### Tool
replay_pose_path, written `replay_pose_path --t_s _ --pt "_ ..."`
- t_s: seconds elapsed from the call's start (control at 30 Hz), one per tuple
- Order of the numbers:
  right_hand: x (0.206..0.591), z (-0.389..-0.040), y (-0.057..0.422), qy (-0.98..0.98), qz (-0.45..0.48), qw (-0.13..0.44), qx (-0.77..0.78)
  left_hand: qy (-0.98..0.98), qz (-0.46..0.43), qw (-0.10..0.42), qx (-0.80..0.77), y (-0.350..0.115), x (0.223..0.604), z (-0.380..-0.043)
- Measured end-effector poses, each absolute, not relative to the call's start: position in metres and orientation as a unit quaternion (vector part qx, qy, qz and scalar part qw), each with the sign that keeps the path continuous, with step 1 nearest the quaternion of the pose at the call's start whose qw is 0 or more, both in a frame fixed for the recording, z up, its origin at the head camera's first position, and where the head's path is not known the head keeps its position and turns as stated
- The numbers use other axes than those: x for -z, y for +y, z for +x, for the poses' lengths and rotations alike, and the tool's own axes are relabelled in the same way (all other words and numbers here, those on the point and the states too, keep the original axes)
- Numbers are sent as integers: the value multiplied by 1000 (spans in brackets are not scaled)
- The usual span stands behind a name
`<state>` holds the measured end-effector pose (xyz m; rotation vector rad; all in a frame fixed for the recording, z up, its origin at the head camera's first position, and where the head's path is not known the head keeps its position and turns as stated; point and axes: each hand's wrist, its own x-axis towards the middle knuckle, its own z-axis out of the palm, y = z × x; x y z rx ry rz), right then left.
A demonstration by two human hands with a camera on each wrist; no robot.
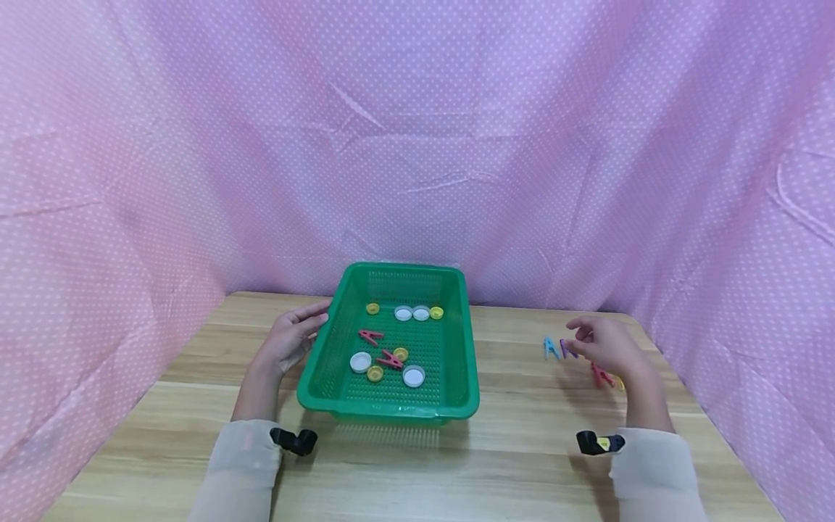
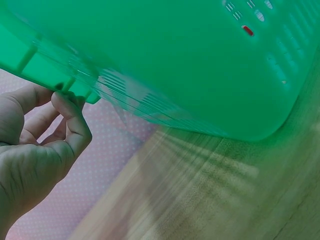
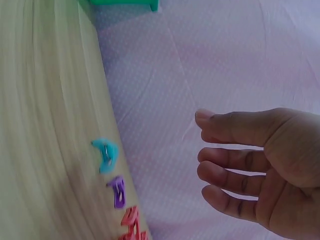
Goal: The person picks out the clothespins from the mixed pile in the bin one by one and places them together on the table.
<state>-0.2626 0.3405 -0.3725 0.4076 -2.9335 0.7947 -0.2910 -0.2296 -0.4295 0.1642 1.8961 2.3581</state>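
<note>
A green perforated basket stands left of the table's middle. My left hand is at its left side; the left wrist view shows thumb and fingers pinching the rim. Inside lie two red clothespins, one toward the left and one nearer the middle, among several white caps and yellow caps. Over the table's right side hovers my right hand, fingers loosely bent and holding nothing. Near it lie a blue clothespin, a purple clothespin and red clothespins, partly hidden by the hand in the head view.
A small yellow thing shows beside the right wrist, mostly covered. The wooden table ends at a pink dotted curtain, which hangs behind it and along both sides. Bare tabletop lies between the basket and the clothespins.
</note>
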Motion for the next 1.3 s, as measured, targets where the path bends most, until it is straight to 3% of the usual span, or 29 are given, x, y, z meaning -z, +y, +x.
replay_pose_path --t_s 0.83,1.3 --pt "343 -275 198 -919 340 85 -183 626 38 54 -777 -228 430 -290" --pt "343 -285 141 -888 450 70 -69 631 42 51 -773 -228 430 -290"
